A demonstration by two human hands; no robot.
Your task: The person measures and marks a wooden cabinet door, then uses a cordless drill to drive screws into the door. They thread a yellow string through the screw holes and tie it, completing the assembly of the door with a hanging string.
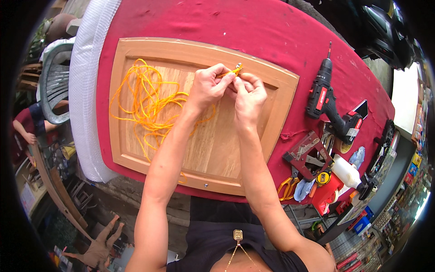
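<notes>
Red-clothed table [190, 22] | wooden panel [217, 154]: flat | from panel: drill [322, 93], 3 o'clock | tape measure [323, 177], bottle [345, 171], orange-handled tool [283, 183], 4 o'clock

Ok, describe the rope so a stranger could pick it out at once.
Find the red table, then the wooden panel lying on it. The rope spreads over the panel's left half, with a bit pinched in the left hand's fingers. Unlike the yellow tape measure nearby, it's a loose yellow-orange tangle.

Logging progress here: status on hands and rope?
Left hand pinching yellow rope; right hand beside, at metal fitting. Slack tangled on wooden panel, partly beneath left forearm.
</notes>
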